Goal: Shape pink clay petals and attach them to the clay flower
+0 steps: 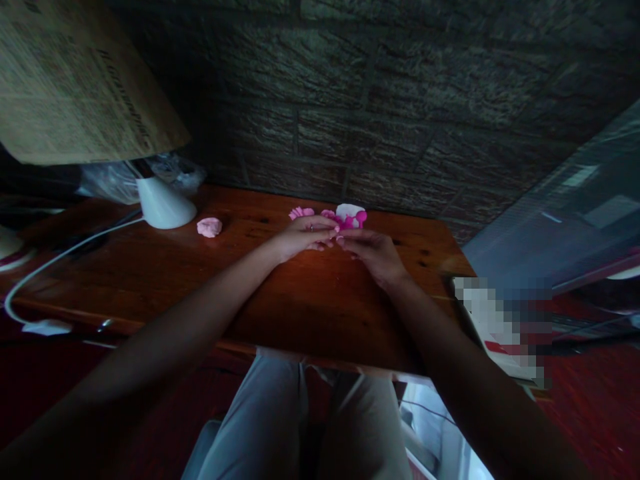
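Observation:
My left hand (306,235) and my right hand (373,253) meet at the far middle of the wooden table (165,280), fingertips pinched together over something small that I cannot make out. Just beyond the fingers lie magenta clay pieces (350,221) with a white piece (349,211) among them. A paler pink petal-like piece (301,213) sits just left of those. A separate pale pink clay lump (209,227) rests further left on the table.
A white lamp base (164,203) with a white cable (55,263) stands at the back left, crumpled plastic behind it. A printed paper shade hangs top left. A stone-pattern wall backs the table. Papers (493,320) lie at the right edge. My knees show below.

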Motion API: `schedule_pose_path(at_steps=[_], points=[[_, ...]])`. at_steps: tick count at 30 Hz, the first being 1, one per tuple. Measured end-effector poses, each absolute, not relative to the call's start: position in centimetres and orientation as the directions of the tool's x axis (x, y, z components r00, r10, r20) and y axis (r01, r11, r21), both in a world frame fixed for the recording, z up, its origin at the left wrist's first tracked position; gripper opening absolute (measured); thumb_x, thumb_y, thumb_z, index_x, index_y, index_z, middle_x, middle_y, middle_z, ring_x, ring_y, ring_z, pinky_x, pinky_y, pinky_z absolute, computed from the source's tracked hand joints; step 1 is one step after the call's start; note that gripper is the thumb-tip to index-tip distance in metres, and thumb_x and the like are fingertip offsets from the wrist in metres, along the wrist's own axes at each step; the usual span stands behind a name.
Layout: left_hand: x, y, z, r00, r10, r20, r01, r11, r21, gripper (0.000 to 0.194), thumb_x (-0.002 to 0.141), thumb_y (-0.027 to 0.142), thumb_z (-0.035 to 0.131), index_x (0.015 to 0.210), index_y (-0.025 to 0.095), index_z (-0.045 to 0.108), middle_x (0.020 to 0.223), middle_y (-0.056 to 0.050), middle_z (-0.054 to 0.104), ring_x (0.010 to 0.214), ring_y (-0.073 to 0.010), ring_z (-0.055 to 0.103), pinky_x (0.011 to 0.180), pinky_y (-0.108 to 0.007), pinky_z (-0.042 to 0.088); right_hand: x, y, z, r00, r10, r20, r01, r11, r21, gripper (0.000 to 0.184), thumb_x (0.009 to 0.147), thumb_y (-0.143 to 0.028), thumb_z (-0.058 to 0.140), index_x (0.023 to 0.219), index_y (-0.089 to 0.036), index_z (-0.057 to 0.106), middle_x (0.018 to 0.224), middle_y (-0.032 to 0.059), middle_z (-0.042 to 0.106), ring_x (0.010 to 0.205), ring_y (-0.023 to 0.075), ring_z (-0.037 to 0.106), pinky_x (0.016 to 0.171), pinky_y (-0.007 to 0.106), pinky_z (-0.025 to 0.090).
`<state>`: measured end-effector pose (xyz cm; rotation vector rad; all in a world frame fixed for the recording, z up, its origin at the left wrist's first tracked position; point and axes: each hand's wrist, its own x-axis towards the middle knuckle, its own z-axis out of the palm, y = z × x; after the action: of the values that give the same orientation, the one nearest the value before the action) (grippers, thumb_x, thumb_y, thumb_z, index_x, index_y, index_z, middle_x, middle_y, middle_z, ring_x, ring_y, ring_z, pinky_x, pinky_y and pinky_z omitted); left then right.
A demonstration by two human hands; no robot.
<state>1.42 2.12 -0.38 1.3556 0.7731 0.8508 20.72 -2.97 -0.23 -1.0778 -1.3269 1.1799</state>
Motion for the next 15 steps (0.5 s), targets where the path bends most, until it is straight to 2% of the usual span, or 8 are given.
schedule_pose_path(at_steps=[7, 11, 15], points=[[1.48, 2.12, -0.43, 0.476, 0.879, 0.005, -0.091, 0.043, 0.995, 0.026, 0.077, 0.024, 0.084, 0.101, 0.016, 0.075, 0.088, -0.004, 0.074, 0.075, -0.0100, 0.067, 0.070, -0.023, 0.049, 20.64, -3.06, -0.13, -0.041, 0.994, 0.104, -0.012, 0.104, -0.995, 0.024, 0.063, -0.036, 0.085, 0.083, -0.023, 0.082, 0.080, 0.0024, 0.076, 0.072, 0.0153, 0.061, 0.062, 0.028, 0.044], [1.45, 2.09, -0.35, 0.466, 0.884, 0.009, -0.094, 0.039, 0.995, 0.029, 0.076, 0.027, 0.085, 0.102, 0.017, 0.075, 0.095, -0.006, 0.076, 0.076, -0.0107, 0.068, 0.072, -0.024, 0.050, 20.71, -3.05, 0.23, 0.035, 0.995, 0.094, -0.092, 0.097, -0.991, 0.026, 0.058, -0.037, 0.086, 0.079, -0.023, 0.080, 0.083, 0.0022, 0.076, 0.075, 0.0160, 0.062, 0.061, 0.027, 0.043], [1.53, 1.94, -0.13, 0.471, 0.882, 0.013, -0.086, 0.031, 0.996, 0.032, 0.074, 0.032, 0.087, 0.099, 0.016, 0.076, 0.094, -0.007, 0.076, 0.077, -0.0119, 0.069, 0.071, -0.024, 0.049, 20.87, -3.09, 0.54, 0.083, 0.994, 0.074, -0.152, 0.086, -0.985, 0.026, 0.055, -0.035, 0.086, 0.077, -0.023, 0.078, 0.082, 0.0012, 0.075, 0.075, 0.0155, 0.061, 0.062, 0.027, 0.043]])
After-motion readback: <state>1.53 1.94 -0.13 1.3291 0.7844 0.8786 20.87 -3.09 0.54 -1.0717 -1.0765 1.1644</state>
